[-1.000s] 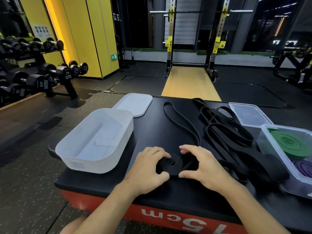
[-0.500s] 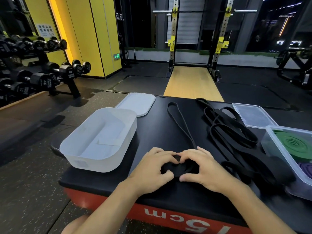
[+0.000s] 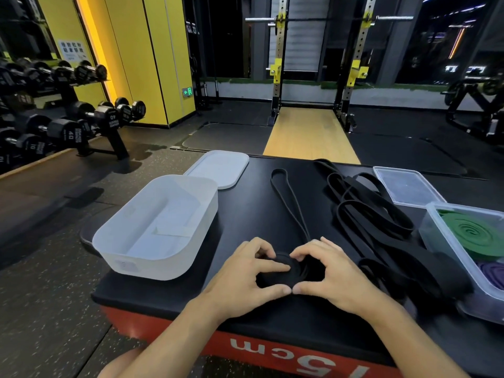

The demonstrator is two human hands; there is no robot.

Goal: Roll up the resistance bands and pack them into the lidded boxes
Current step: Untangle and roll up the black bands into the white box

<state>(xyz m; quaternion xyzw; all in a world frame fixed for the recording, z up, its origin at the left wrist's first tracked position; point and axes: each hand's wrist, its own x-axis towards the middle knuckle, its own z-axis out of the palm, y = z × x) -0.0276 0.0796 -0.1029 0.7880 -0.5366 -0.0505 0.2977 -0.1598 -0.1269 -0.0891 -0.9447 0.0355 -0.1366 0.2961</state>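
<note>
A thin black resistance band [image 3: 289,203] lies on the black platform [image 3: 245,203], its near end wound into a flat coil [image 3: 283,271]. My left hand [image 3: 245,276] and my right hand [image 3: 327,274] cup that coil from either side, thumbs touching at the front. Its loose tail runs away from me to a loop at the far end. An empty white box [image 3: 155,227] stands to the left, its white lid [image 3: 221,167] behind it. At the right, a clear box [image 3: 436,230] holds a rolled green band [image 3: 474,233] and a rolled purple band [image 3: 493,271].
A tangle of wider black bands [image 3: 376,214] lies between my hands and the clear box. A clear lid [image 3: 406,186] rests behind that box. The platform's red front edge [image 3: 191,339] is just below my wrists. A dumbbell rack [image 3: 68,118] stands on the floor at the left.
Both hands have closed in around the coil, which has grown a little. The tail's far loop has drawn slightly nearer, and the camera has tilted a little.
</note>
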